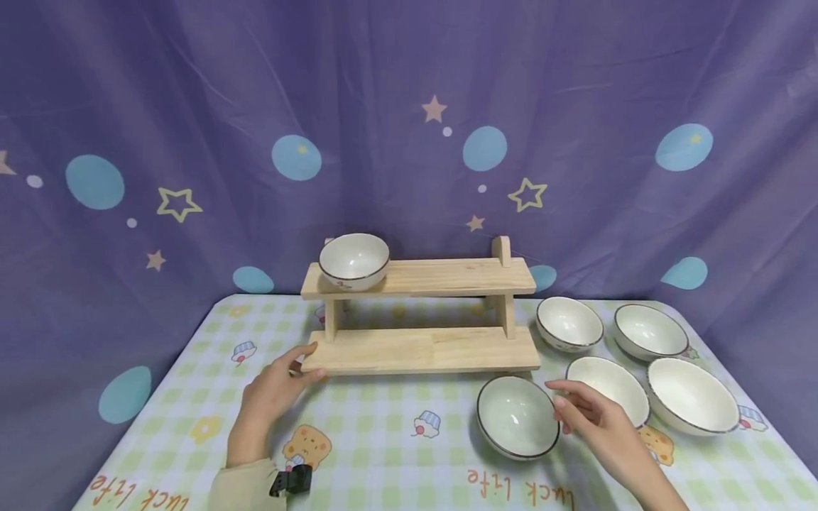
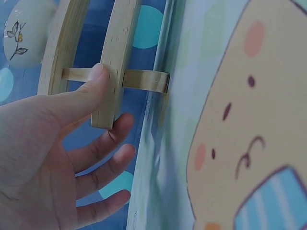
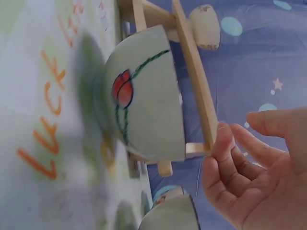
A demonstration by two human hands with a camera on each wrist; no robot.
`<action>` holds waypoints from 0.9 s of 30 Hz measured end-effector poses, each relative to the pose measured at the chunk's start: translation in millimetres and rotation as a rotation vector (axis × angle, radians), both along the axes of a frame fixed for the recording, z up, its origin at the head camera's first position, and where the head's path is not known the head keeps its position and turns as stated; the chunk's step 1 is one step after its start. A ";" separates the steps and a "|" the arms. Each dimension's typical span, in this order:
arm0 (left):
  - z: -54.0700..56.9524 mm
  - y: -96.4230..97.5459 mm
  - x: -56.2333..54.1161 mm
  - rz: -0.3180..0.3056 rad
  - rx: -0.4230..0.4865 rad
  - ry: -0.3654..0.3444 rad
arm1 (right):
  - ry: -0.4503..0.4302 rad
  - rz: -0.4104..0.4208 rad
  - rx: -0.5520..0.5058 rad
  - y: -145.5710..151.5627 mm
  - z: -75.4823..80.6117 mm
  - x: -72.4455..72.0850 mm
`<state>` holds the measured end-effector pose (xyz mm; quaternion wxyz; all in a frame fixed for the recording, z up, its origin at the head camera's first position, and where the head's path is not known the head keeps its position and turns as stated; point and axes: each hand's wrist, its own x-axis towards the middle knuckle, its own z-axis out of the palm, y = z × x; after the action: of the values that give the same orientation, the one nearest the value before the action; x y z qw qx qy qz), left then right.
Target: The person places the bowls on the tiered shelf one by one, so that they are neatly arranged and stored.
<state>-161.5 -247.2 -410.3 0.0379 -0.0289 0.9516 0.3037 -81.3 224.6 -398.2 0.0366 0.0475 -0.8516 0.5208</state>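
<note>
A two-tier wooden shelf (image 1: 422, 350) stands at the middle of the table. My left hand (image 1: 276, 389) pinches the left end of its lower board, thumb on the board and index finger at its end in the left wrist view. A pale green bowl with a dark rim (image 1: 516, 417) is in front of the shelf's right end; a red tulip shows on its side in the right wrist view. My right hand (image 1: 597, 426) is beside this bowl's right rim, fingers loosely bent and nothing in its grasp. A white bowl (image 1: 355, 259) sits on the upper board's left end.
Several more bowls stand to the right: a white one (image 1: 570, 323) by the shelf, a greenish one (image 1: 650, 331) at the back, a white one (image 1: 613, 387) partly behind my right hand, and a larger one (image 1: 691, 395) farther right. A purple curtain (image 1: 396, 163) hangs behind the checked tablecloth (image 1: 377, 454).
</note>
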 end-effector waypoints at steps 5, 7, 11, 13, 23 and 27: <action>-2.1 -0.4 2.6 0.000 -0.003 0.015 | -0.029 -0.026 0.079 6.1 -9.2 1.5; -1.8 -0.5 3.4 -0.002 -0.003 0.019 | -0.055 -0.030 0.110 7.2 -9.2 1.7; -1.5 -1.4 2.6 -0.004 -0.014 0.029 | -0.073 -0.021 0.175 8.3 -8.8 1.3; -1.0 -1.5 1.5 -0.005 -0.016 0.032 | -0.085 -0.011 0.209 8.9 -8.3 1.4; 1.6 1.6 -0.1 -0.001 -0.003 0.024 | -0.197 0.076 0.311 12.0 -12.7 -0.5; 1.0 0.4 1.0 0.005 -0.012 0.021 | -0.239 0.075 0.289 8.8 -18.0 -2.7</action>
<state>-160.4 -246.8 -409.2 0.0268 -0.0283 0.9537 0.2981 -84.0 233.4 -416.2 -0.0916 0.0218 -0.9134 0.3961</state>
